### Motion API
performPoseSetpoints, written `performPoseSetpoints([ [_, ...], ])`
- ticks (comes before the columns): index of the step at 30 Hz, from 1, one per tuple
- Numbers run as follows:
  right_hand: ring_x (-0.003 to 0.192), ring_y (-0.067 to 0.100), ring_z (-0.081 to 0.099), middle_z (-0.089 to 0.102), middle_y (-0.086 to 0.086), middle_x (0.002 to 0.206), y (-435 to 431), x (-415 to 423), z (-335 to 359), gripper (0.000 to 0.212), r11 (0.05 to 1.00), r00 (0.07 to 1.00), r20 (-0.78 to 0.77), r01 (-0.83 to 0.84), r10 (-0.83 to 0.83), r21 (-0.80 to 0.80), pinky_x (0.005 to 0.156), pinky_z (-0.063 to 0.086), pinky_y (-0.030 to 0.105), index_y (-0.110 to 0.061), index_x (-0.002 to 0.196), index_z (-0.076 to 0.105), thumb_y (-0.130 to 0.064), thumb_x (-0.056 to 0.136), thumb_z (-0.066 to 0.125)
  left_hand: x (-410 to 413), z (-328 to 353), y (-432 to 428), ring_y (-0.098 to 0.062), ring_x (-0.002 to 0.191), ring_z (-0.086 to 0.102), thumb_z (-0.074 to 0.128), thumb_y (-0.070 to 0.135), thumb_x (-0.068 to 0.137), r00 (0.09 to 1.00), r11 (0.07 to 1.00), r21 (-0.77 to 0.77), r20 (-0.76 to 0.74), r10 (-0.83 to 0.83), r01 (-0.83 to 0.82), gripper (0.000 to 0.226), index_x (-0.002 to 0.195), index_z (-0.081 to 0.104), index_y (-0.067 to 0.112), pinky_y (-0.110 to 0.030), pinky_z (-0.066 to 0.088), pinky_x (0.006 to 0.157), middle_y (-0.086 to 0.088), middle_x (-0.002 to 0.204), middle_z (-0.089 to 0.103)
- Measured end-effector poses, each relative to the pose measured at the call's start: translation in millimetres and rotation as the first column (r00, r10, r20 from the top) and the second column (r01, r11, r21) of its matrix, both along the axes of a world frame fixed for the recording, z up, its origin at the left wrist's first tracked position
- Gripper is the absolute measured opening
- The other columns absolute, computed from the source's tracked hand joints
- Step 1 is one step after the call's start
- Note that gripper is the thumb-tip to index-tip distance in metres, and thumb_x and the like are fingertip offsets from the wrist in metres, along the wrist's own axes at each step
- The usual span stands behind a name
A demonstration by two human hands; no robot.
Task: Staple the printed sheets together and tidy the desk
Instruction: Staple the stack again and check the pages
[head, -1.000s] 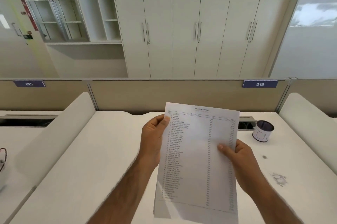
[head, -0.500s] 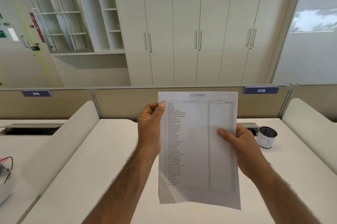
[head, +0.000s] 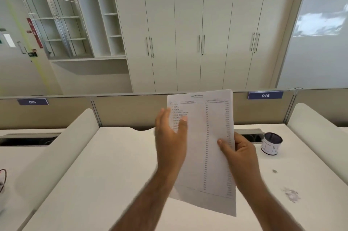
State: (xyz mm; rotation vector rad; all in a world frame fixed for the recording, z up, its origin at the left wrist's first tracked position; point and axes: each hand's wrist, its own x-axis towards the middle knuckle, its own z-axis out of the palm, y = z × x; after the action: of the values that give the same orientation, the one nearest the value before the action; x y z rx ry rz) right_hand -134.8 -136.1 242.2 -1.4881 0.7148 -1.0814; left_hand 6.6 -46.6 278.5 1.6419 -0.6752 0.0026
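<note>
Sheets [head: 207, 136] are up in the air over the counter [head: 113, 165], centre-right of view, not touching it. Long axis runs near-far, close to upright: header end is high and far, reaching the partition [head: 131, 110], and the bottom edge hangs low and near, w/ its right corner dipping lowest. Print side faces the camera, text the right way up. Can't tell how many pages.

Right grip [head: 239, 153] has the stack by its right edge, abt halfway down. Thumb is curled onto the front and the fingers are tucked behind, a firm pinch.

Left grip [head: 169, 136] is at the sheets' left edge, wide open w/ fingers straight and spread, holding nothing. Its thumb overlaps the print near the top left. It's blurred, so contact w/ the paper: can't tell.

On the counter's far right a cup [head: 271, 144], white w/ a dark rim, stands upright, just beside a cable slot [head: 250, 134] and well apart from the sheets. A scuff [head: 291, 194] marks the near right. The partition carries tags 015 [head: 32, 102] and 016 [head: 265, 95]. Cupboards [head: 188, 23] stand beyond.
</note>
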Motion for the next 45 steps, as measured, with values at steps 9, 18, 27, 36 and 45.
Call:
performPoseSetpoints([
  [9, 0.07, 0.022, 0.062, 0.065, 0.0, 0.089, 49.0, 31.8, -4.6, 0.051, 0.542, 0.813, -0.264, 0.075, -0.52, -0.837, 0.045, 0.043, 0.031, -0.014, 0.119, 0.069, -0.01, 0.07, 0.081, -51.1, 21.7, -5.2, -0.004, 0.104, 0.066, 0.057, 0.027, 0.103, 0.955, 0.962, 0.006, -0.118, -0.271, 0.273, 0.024, 0.127, 0.057, 0.026, -0.012, 0.049, 0.084, 0.012, 0.116, 0.07],
  [18, 0.098, 0.019, 0.062, 0.068, -0.001, 0.104, 24.0, 7.5, 16.2, 0.037, 0.629, 0.902, -0.001, 0.301, -0.432, -0.717, 0.081, 0.054, 0.04, -0.016, 0.109, 0.073, -0.043, 0.097, 0.051, -3.8, 30.9, 29.2, -0.018, 0.112, 0.072, 0.049, 0.018, 0.108, 0.871, 0.908, -0.173, -0.261, -0.417, 0.382, 0.027, 0.125, 0.068, 0.028, -0.039, 0.055, 0.096, 0.008, 0.12, 0.076],
  [27, 0.086, 0.025, 0.068, 0.075, 0.014, 0.101, -49.1, -9.9, 79.7, 0.016, 0.967, 0.948, 0.269, -0.212, 0.168, 0.142, 0.079, 0.052, 0.039, -0.004, 0.1, 0.071, -0.015, 0.096, 0.06, 29.2, 34.6, 51.2, -0.026, 0.107, 0.074, 0.052, 0.011, 0.103, 0.729, 0.837, -0.288, -0.413, -0.546, 0.465, 0.028, 0.123, 0.069, 0.018, -0.042, 0.056, 0.086, -0.005, 0.119, 0.077],
  [36, 0.086, 0.027, 0.071, 0.075, 0.016, 0.099, -31.4, -6.6, 92.3, 0.019, 0.929, 0.902, 0.362, -0.319, 0.236, 0.189, 0.078, 0.059, 0.04, -0.014, 0.073, 0.071, -0.008, 0.091, 0.066, 29.7, 26.9, 49.6, -0.03, 0.113, 0.072, 0.051, 0.011, 0.102, 0.698, 0.831, -0.315, -0.45, -0.557, 0.46, 0.031, 0.128, 0.066, 0.021, -0.049, 0.054, 0.094, -0.006, 0.124, 0.075],
  [45, 0.082, 0.022, 0.067, 0.073, 0.011, 0.095, -34.6, -3.4, 89.9, 0.026, 0.924, 0.885, 0.419, -0.316, 0.204, 0.217, 0.073, 0.055, 0.035, -0.019, 0.067, 0.064, -0.009, 0.091, 0.064, 20.4, 23.1, 45.5, -0.028, 0.116, 0.071, 0.056, 0.03, 0.097, 0.719, 0.808, -0.305, -0.37, -0.588, 0.505, 0.03, 0.123, 0.072, 0.029, -0.05, 0.052, 0.099, -0.003, 0.128, 0.073],
])
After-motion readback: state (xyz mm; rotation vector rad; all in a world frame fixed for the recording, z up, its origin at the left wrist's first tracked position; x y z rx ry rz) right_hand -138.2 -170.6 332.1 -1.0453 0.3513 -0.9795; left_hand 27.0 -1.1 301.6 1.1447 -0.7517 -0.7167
